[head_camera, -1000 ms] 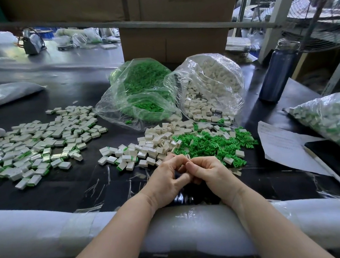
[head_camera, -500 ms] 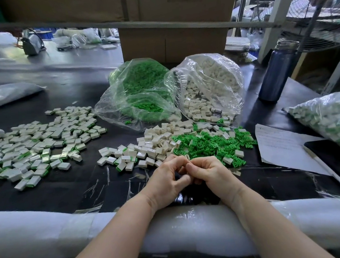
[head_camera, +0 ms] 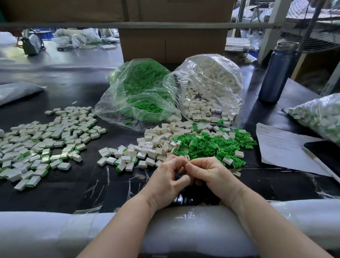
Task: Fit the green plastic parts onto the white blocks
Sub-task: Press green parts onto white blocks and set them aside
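Barely shifted since a second ago: left hand and right hand pressed together at 6 o'clock, curled round something hidden (presumably mid-fit), loose green parts waiting at 1 o'clock.

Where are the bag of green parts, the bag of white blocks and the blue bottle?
bag of green parts [head_camera: 139, 90], head view, green heap.
bag of white blocks [head_camera: 212, 81], head view, white heap.
blue bottle [head_camera: 275, 74], head view, body.

Glossy black table, crinkly clear plastic bags

faint print on the paper sheet, too blurred to read, no other text
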### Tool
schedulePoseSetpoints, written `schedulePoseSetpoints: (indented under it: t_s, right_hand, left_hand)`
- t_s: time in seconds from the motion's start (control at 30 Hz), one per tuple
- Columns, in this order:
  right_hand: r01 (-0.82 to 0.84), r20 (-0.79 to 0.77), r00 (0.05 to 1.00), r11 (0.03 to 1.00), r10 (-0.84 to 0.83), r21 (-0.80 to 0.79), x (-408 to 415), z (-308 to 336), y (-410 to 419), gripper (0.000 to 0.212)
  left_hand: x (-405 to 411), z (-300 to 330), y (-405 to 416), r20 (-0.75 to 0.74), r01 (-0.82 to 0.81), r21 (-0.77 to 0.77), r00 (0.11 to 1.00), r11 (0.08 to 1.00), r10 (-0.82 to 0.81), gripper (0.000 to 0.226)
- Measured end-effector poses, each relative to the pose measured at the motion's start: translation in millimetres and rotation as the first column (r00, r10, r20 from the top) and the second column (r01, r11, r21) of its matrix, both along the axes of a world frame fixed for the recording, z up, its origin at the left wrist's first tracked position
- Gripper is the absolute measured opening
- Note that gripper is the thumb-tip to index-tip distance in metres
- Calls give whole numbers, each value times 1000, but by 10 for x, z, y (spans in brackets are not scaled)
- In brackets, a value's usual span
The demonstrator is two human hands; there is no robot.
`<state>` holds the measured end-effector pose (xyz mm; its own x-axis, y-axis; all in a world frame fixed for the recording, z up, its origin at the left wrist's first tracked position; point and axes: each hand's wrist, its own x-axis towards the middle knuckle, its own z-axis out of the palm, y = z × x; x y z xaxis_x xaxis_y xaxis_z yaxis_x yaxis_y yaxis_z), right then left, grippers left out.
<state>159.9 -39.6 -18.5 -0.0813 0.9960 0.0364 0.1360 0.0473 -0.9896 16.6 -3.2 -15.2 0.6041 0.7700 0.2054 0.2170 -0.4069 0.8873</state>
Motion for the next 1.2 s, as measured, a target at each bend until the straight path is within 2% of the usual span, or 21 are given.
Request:
schedulePoseSetpoints:
  t_s: [0.67,1.07,1.2]
  right_hand:
    - [11,-6,1000,1000,-11,5,-31,59,-27,26]
    - [1,-11,1000,1000,-1,-20,-29,50,-25,22]
    - [-6,1,1000,1000,6,-15,-18,69,-33,22]
  left_hand:
    - [4,-17,9,-17,-1,-5,1000,1000,0,30]
    - [-4,3,1,-4,-6,-10,1000,1000,6,22]
    - [-4,0,-5,7,13,-16,1000,1000,-13,28]
